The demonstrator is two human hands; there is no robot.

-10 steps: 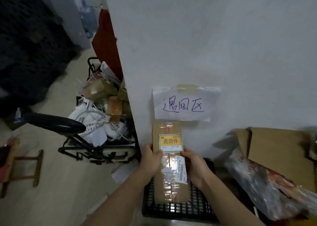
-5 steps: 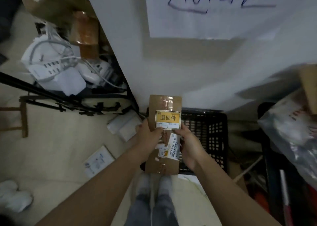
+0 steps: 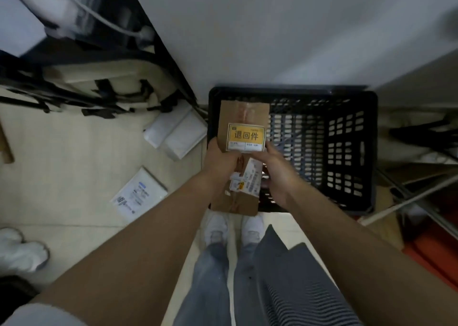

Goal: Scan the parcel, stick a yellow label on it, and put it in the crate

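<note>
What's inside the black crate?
The black crate looks empty: only its slotted floor and walls show. Its left part is covered by the brown parcel, held by the left hand and right hand, so that part stays hidden.

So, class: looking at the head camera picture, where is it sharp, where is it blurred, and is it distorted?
Head view: sharpest on the yellow label on the parcel; the upper-left clutter is motion-blurred; the light is dim; the wide angle bends the crate and swells the forearms.

Dim indoor light, soft motion blur, edges warped by wide-angle lens.
</note>
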